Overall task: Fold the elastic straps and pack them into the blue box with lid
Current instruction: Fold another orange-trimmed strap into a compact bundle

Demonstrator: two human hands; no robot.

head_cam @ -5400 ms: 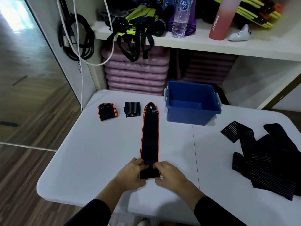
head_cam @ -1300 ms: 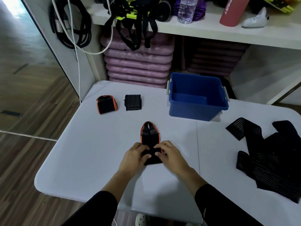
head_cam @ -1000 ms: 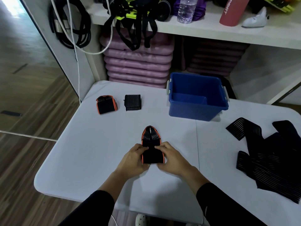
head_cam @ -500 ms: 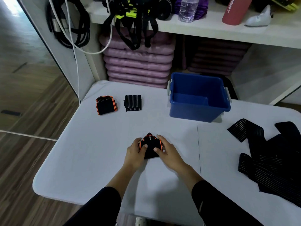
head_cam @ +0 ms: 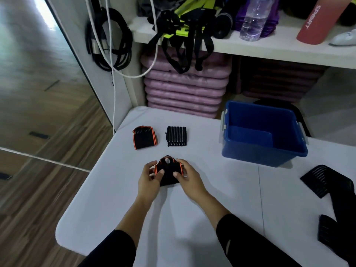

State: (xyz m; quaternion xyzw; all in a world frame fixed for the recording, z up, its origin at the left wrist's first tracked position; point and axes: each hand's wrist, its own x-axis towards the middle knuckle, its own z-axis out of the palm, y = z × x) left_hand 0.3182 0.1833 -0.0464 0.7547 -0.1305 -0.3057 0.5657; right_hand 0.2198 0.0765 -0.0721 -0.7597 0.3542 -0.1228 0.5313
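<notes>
Both hands are wrapped round the orange-edged strap [head_cam: 168, 171]. The left hand [head_cam: 149, 177] curls round its left side and the right hand [head_cam: 189, 179] round its right, each with a thumb pressed on top. A few seconds ago this strap lay stretched out full length across the table [head_cam: 107, 209]. Now it is rolled down to a short, thick packet with only its looped end poking out at the far side. Since half a second ago the packet has tightened further, and the hands have closed in around it. I cannot tell whether it rests on the table or sits just above it.

Beyond the hands lie two finished bundles side by side but apart. The folded orange-trimmed bundle [head_cam: 144, 137] is on the left and the black ribbed bundle [head_cam: 176, 136] on the right, and both are where they were before.

The blue box [head_cam: 256, 155] stands open-topped further off to the right, well apart from the hands, with a stretch of bare table between. The loose black straps [head_cam: 339, 199] sprawl at the table's right edge.

Behind the table a shelf [head_cam: 269, 49] holds a water bottle [head_cam: 254, 18] and a pink bottle [head_cam: 316, 22]. A tangle of black and yellow webbing [head_cam: 183, 35] hangs over its front edge. Purple mats [head_cam: 185, 89] are stacked underneath, and coiled black cables [head_cam: 111, 39] hang to the left.
</notes>
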